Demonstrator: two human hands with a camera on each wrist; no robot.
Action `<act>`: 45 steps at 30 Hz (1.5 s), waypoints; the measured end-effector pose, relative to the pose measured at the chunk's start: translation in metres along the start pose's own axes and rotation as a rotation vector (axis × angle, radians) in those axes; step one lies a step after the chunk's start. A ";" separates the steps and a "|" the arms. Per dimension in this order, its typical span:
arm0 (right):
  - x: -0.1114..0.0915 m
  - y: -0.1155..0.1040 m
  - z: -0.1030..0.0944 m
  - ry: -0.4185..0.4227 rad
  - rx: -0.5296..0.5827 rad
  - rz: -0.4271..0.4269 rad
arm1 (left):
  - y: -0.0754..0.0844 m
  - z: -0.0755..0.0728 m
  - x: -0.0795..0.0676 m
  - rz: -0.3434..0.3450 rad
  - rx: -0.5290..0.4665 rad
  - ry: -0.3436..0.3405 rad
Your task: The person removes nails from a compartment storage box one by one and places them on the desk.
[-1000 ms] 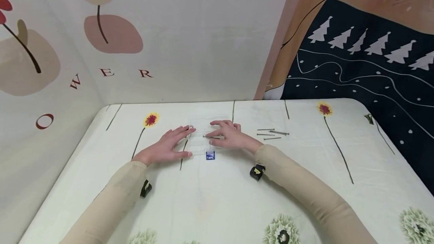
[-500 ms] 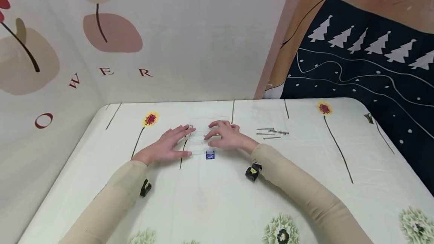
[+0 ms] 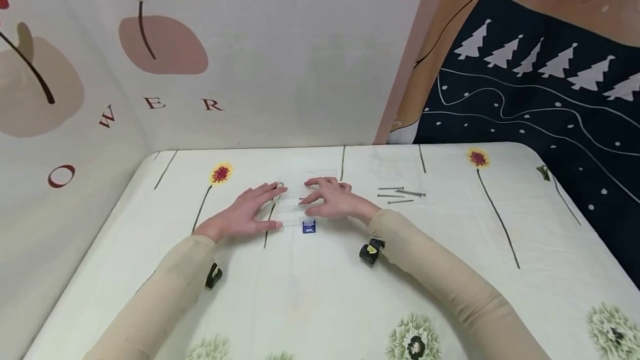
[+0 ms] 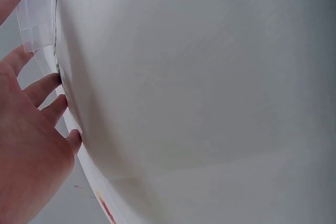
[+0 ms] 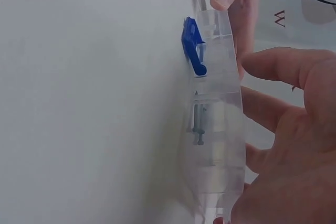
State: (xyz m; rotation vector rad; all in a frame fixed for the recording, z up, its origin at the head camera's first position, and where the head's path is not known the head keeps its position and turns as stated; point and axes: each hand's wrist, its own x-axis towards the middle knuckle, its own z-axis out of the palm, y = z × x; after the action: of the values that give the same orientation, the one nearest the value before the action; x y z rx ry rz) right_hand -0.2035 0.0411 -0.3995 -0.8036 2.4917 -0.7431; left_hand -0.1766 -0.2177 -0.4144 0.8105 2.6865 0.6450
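A clear plastic compartment box (image 3: 292,214) lies on the cloth-covered table, with a blue latch (image 3: 309,227) at its front edge. Spread fingers of my left hand (image 3: 241,213) touch the box's left side, thumb at the near corner and index farther back. My right hand (image 3: 334,201) is over the box, its fingers bent down at the compartments. In the right wrist view, a few nails (image 5: 198,119) show through the box's wall (image 5: 220,129). The right fingertips are partly hidden behind the rim, and I cannot tell whether they pinch a nail.
Several loose nails (image 3: 400,195) lie on the table to the right of the box. The table (image 3: 300,293) has a flower-printed white cloth. A printed fabric wall (image 3: 300,71) rises at the back, with a dark tree-patterned fabric (image 3: 525,93) at right.
A nail that showed lengthwise under my right hand is now mostly hidden beneath its fingers. That hand has shifted slightly left and down. My left hand stays on the box's left side.
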 end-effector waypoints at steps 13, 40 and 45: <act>0.003 -0.004 -0.001 -0.029 0.001 0.022 | -0.001 -0.001 0.000 -0.025 0.008 -0.013; 0.007 -0.007 -0.007 -0.019 0.095 0.073 | 0.001 -0.001 0.001 -0.017 0.009 -0.010; 0.008 -0.005 -0.005 0.041 0.191 0.068 | 0.001 0.000 0.001 -0.018 0.010 -0.007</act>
State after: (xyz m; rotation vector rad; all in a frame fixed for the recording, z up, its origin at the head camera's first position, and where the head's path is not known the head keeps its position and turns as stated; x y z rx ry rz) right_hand -0.2100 0.0351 -0.3945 -0.6390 2.4246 -0.9646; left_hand -0.1768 -0.2164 -0.4144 0.7893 2.6894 0.6243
